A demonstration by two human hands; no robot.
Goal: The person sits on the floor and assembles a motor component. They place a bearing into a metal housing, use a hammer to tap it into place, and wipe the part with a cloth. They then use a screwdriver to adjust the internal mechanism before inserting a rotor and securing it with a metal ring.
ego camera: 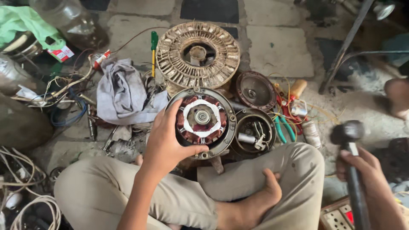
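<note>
A single head-worn camera is looking steeply down from close range over the seated person's crossed legs. It is facing the tiled floor (279, 47), taking in both hands and the fan motor (201, 120) at frame centre.

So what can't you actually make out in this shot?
- Head view: the hammer handle's lower end is cut off by the bottom edge, and the right hand wraps it.
- The left hand covers the motor stator rim's left side.
- What lies under the grey cloth is hidden.
- The wires tangle at left is too cluttered to trace.
</note>
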